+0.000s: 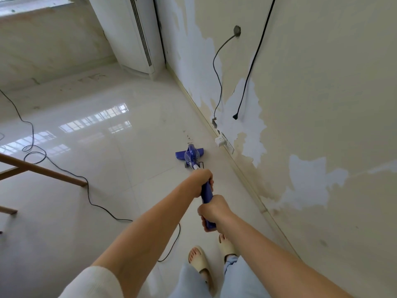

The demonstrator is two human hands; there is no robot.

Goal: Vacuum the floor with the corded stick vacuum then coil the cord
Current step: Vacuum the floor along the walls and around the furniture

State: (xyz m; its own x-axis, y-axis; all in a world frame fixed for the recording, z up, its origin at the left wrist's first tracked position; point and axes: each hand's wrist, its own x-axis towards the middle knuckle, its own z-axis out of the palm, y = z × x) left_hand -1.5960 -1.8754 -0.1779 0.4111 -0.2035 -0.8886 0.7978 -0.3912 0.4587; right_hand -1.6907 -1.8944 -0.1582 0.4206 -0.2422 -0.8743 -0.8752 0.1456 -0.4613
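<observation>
Head view looks down on a blue-purple stick vacuum [194, 157] standing on a glossy pale tiled floor [120, 147]. Its floor head is a flat, wide bar lying crosswise on the tiles, with a rounded, perforated motor body rising from its middle and a short white collar where the body meets the handle. The handle is the same blue-purple colour (only short stretches of it show between and below the hands).

The left hand [203, 182] grips the handle higher along the shaft, nearer the floor head, fingers curled round it. The right hand [212, 209] is wrapped round the handle just behind the left, closer to the body, with the handle's end sticking out below its fist. The two hands lie near one another on the handle, with a bit of blue showing between them. The vacuum slants away from the hands, forward and down, so that its head lies well ahead of them, close to the skirting of the patchy, peeling wall [311, 125] on the right.

A thin black cord [86, 179] snakes over the floor on the left, loops near a wooden table leg [43, 171], and runs back behind the left forearm toward the feet in beige slippers [198, 261]. A white socket block [221, 141] sits at the wall's foot, just beyond the floor head.
</observation>
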